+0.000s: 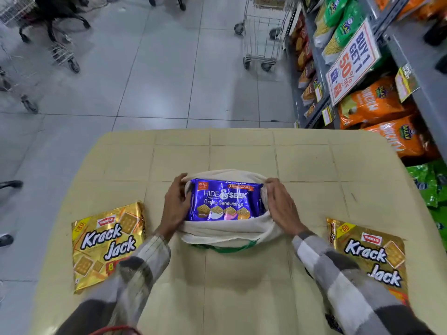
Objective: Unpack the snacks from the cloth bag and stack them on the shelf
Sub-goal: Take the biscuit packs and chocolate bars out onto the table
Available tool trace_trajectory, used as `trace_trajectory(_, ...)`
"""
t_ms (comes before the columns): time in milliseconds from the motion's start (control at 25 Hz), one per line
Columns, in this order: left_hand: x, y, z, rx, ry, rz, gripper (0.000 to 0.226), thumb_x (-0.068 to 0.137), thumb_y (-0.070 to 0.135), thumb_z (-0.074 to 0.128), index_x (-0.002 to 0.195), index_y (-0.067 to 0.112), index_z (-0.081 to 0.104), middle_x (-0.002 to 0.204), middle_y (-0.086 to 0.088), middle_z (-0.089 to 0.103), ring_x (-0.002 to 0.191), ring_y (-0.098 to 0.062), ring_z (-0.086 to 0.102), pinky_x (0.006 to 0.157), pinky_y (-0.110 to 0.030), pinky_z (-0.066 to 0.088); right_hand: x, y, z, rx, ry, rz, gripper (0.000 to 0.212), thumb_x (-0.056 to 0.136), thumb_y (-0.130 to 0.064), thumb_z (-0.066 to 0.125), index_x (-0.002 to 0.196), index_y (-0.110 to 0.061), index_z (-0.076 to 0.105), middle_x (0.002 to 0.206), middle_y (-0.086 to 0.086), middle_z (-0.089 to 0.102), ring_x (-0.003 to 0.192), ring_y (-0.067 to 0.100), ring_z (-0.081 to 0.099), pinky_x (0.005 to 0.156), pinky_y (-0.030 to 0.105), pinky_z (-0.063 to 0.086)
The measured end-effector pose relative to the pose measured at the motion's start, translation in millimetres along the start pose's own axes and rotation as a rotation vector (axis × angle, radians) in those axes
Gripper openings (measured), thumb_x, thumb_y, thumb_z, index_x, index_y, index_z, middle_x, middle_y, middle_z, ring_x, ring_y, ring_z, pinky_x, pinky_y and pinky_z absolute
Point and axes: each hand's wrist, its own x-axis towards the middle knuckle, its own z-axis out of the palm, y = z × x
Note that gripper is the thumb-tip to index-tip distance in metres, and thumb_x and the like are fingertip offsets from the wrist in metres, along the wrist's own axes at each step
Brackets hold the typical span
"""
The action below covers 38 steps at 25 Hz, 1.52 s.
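Note:
A cream cloth bag (225, 232) lies open in the middle of the beige table (242, 153). A purple Hide & Seek biscuit pack (226, 200) shows flat in its mouth. My left hand (175, 205) grips the bag's left rim, fingers curled over the cloth beside the pack. My right hand (281, 205) holds the right rim the same way. A gold Krack Jack pack (106, 245) lies on the table to the left, and a second Krack Jack pack (372, 255) lies to the right, partly under my right sleeve.
A grey store shelf (411, 59) with orange and green snack bags and a sale sign (353, 61) stands on the right. A wire trolley (261, 32) stands on the tiled floor beyond the table; more trolleys stand at far left.

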Motion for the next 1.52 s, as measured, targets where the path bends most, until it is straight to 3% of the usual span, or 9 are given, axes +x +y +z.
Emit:
trace_trajectory(160,-54,-12,-13,-0.054,-0.145,0.129,0.05,0.099,0.017,0.042,0.147,0.031,0.035,0.144,0.014,0.051,0.128,0.0,0.052,0.102,-0.011,0.041,-45,6,-4,0.0,-0.152,-0.071,0.064,0.093,-0.059,0.051,0.15,-0.039,0.031,0.151,-0.011,0.042,0.134,0.012,0.041,0.109,0.04,0.033)
trace_trajectory(280,-80,-31,-24,0.16,-0.298,0.228,0.067,0.096,0.016,0.043,0.155,0.03,0.016,0.162,0.014,0.024,0.146,-0.004,0.03,0.116,-0.019,0.029,-61,20,-3,-0.003,-0.145,-0.081,0.074,0.089,-0.058,0.055,0.153,-0.03,0.033,0.158,-0.008,0.034,0.144,0.015,0.035,0.114,0.039,0.027)
trace_trajectory(480,-77,-24,-23,0.296,-0.407,0.334,0.05,0.097,0.019,0.044,0.147,0.015,0.038,0.156,0.001,0.036,0.147,-0.014,0.029,0.119,-0.034,0.031,-65,21,-3,-0.324,-0.179,-0.181,0.092,0.084,-0.06,0.063,0.158,-0.025,0.02,0.164,-0.004,0.022,0.148,0.018,0.026,0.117,0.036,0.029)
trace_trajectory(600,-72,-12,-31,0.125,-0.465,0.118,0.053,0.093,0.005,0.047,0.145,0.015,0.041,0.154,0.006,0.034,0.145,-0.018,0.033,0.116,-0.026,0.031,-62,6,-5,-0.335,-0.245,-0.103,0.094,0.083,-0.048,0.069,0.158,-0.024,0.018,0.164,-0.001,0.02,0.15,0.02,0.02,0.12,0.039,0.023)
trace_trajectory(800,-62,29,-31,-0.016,0.009,-0.116,0.03,0.097,0.006,0.052,0.123,0.015,0.063,0.122,-0.003,0.066,0.111,-0.017,0.062,0.086,-0.024,0.051,-73,-29,-8,0.092,0.149,0.007,0.054,0.094,-0.007,0.052,0.145,-0.023,0.049,0.135,0.003,0.051,0.124,0.02,0.046,0.101,0.034,0.046)
trace_trajectory(880,-58,49,-19,-0.072,-0.008,-0.191,0.029,0.099,0.02,0.055,0.126,0.01,0.061,0.123,-0.007,0.064,0.105,-0.017,0.061,0.08,-0.022,0.049,-71,-45,-7,0.275,0.029,0.123,0.046,0.099,-0.014,0.051,0.144,-0.02,0.05,0.132,0.004,0.058,0.117,0.02,0.058,0.085,0.02,0.052)
trace_trajectory(1000,-56,58,-5,-0.023,-0.012,-0.252,0.037,0.097,0.025,0.059,0.13,0.008,0.061,0.126,-0.012,0.06,0.113,-0.025,0.059,0.096,-0.039,0.05,-72,-58,-2,0.355,-0.129,0.17,0.037,0.097,-0.018,0.059,0.133,-0.01,0.06,0.125,0.013,0.066,0.115,0.028,0.064,0.096,0.039,0.054)
trace_trajectory(1160,-61,64,11,-0.063,0.093,-0.343,0.037,0.092,0.016,0.065,0.127,0.008,0.063,0.124,-0.012,0.064,0.113,-0.028,0.062,0.091,-0.033,0.05,-74,-73,4,0.288,-0.058,0.252,0.03,0.093,-0.014,0.062,0.122,-0.006,0.066,0.122,0.017,0.057,0.12,0.029,0.055,0.102,0.025,0.037)
trace_trajectory(1520,-89,100,33,-0.197,0.338,-0.363,0.028,0.091,0.011,0.063,0.118,0.007,0.066,0.115,-0.012,0.067,0.101,-0.033,0.066,0.09,-0.055,0.054,-89,-64,-49,0.36,0.004,0.077,0.03,0.094,-0.016,0.059,0.123,-0.021,0.068,0.104,-0.003,0.05,0.103,0.011,0.054,0.09,0.019,0.041)
